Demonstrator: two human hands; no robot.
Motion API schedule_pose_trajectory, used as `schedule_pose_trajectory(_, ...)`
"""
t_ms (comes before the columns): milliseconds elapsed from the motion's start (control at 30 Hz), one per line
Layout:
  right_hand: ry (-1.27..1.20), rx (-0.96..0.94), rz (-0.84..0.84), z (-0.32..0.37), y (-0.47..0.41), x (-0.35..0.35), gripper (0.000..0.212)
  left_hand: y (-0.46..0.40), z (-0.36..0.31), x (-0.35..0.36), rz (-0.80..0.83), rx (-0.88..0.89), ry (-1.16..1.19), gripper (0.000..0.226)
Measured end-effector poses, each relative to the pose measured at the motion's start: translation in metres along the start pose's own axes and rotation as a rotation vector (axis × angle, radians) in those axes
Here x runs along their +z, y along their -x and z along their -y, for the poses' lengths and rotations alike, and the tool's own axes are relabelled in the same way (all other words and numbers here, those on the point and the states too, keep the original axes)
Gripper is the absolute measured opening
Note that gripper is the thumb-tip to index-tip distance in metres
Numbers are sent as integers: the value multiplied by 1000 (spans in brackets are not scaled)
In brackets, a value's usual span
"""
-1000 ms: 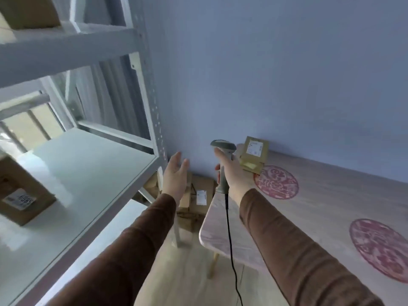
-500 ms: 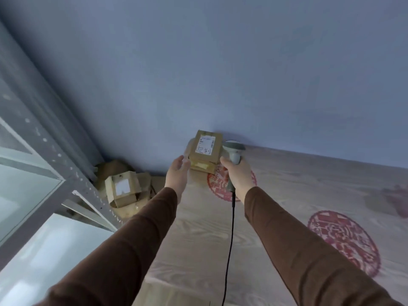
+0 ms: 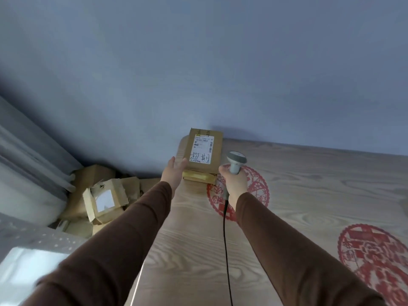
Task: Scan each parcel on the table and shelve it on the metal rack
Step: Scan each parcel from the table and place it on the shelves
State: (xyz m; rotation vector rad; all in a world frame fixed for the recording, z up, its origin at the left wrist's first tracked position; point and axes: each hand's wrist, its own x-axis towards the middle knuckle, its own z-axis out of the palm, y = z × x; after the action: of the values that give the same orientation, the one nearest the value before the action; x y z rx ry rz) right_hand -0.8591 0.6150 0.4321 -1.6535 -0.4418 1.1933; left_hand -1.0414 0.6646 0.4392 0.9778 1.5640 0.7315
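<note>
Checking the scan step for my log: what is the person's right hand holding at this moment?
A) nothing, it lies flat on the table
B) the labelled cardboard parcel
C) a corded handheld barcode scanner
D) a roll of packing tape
C: the right hand grips the handle of the grey barcode scanner, its black cord trailing down over the table, while the labelled parcel sits beside it, by the left hand.

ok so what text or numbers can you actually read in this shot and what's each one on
"超期", handwritten large in black on the white label of the parcel on the table.
Printed lines and barcode higher on that label: too small and blurred to read.
Dark handwriting on the parcel's top edge: not legible.
White label on the opened box on the floor: no text can be made out.
Red paper-cut circles on the table: pattern only, no characters can be made out.
</note>
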Motion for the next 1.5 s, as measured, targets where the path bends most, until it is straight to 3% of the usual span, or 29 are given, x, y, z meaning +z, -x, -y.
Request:
schedule_pose_trajectory(200,-36,35,-36,-22,-32,26,17,-54,15,3,97,-51,-20,84)
schedule_pose_trajectory(433,-80,53,-4,-24,-40,25,19,-56,27,18,157,11,5,50)
schedule_pose_trajectory(567,-82,-29,41,-6,-26,9,32,-33,15,24,184,-34,142,47)
schedule_pose_trajectory(700,-98,-126,85,17,-7,-25,43,0,-6,38,256,11,231,61)
schedule_pose_trajectory(867,-86,-235,57,56,34,-97,45,74,-49,78,301,161,292,60)
schedule_pose_trajectory(1033,-143,-358,83,91,102,-196,20,180,-80,125,389,329,218,68)
schedule_pose_trajectory(1200,-187,-516,101,119,187,-296,19,300,-95,164,466,446,294,76)
schedule_pose_trajectory(1333,-177,-615,106,135,246,-357,18,378,-101,190,452,539,341,61)
schedule_pose_trajectory(1500,-108,-805,-17,157,314,-406,16,450,-121,204,421,646,365,64)
